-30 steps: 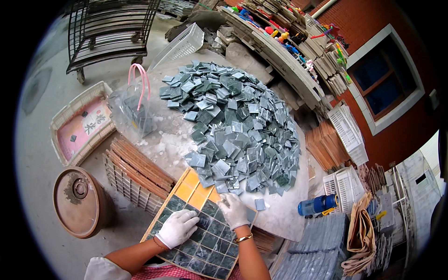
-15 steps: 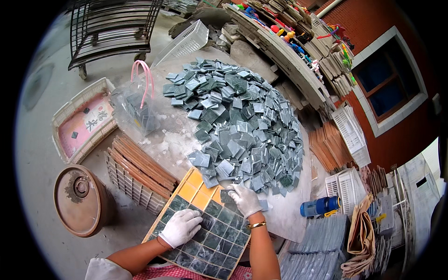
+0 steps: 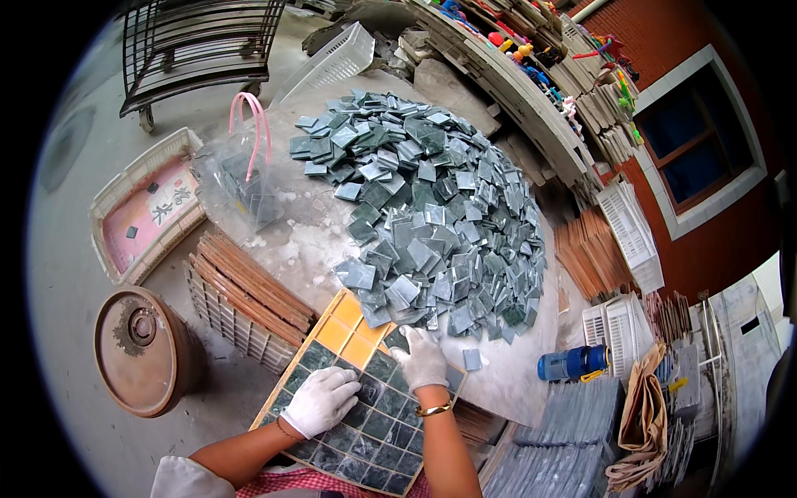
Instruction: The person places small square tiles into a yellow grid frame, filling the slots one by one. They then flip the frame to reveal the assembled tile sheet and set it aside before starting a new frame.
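A yellow gridded tray (image 3: 355,353) tilts in front of me, most of its squares filled with dark green stone tiles (image 3: 365,419). Several squares toward its far corner show bare yellow. My left hand (image 3: 322,401), in a white glove, lies over the laid tiles with its fingers stretched across them. At the far right part of the tray, my gloved right hand (image 3: 423,361) pinches a dark square tile (image 3: 397,339) by its edge; the fingers partly cover it. Just beyond is a big heap of loose grey-green tiles (image 3: 436,224) on a pale tabletop.
Left of the tray stand a crate of brown boards (image 3: 249,286) and a lidded brown bucket (image 3: 143,340). A pink-handled clear bag (image 3: 249,187) is farther back. On the right are a blue bottle (image 3: 573,363), stacked grey tiles (image 3: 573,423) and white baskets (image 3: 618,328).
My right hand has moved left with the tile, from beside the heap's near edge to over the tray's squares. The left hand stays in nearly the same place.
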The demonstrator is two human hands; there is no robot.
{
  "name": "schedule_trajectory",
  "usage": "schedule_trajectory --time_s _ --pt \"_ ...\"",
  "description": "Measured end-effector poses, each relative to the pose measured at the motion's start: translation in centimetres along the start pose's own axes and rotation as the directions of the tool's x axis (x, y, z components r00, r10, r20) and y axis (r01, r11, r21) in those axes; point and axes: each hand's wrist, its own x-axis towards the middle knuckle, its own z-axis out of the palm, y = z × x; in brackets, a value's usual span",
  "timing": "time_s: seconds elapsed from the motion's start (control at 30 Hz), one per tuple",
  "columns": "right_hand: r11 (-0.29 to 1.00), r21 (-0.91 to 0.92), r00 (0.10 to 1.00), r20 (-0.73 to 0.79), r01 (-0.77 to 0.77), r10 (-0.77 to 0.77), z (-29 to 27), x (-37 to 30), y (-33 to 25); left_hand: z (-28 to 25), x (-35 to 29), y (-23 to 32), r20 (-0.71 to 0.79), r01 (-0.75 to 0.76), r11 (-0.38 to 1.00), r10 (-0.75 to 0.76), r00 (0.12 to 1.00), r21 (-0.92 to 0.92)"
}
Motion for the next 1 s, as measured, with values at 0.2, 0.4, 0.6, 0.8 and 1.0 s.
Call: schedule_trajectory --time_s 0.2,0.4,0.6,0.8,1.0 --pt "0.933 0.083 0.936 -0.057 0.351 -0.348 0.4 0.8 1.8 0.0 0.1 0.1 0.005 -0.002 1.0 0.002 1.0 0.0" --pt "0.985 0.096 0.989 -0.019 0.146 -0.145 1.4 -0.1 0.9 0.0 0.1 0.0 -0.003 -0.015 1.0 0.015 1.0 -0.002" --pt "0.992 0.032 0.984 -0.129 0.125 -0.12 1.4 -0.5 -0.9 0.1 0.1 0.1 -0.005 -0.024 1.0 0.024 1.0 -0.007" --pt "0.986 -0.154 0.989 -0.138 -0.07 0.049 1.7 2.2 -5.2 0.3 -0.1 -0.1 -0.006 -0.03 0.999 0.03 1.0 -0.016" --pt "0.979 0.158 0.951 -0.3 0.13 -0.078 2.2 1.6 -2.0 -1.1 -1.7 -0.2 -0.097 0.074 0.983 -0.091 0.991 -0.168"
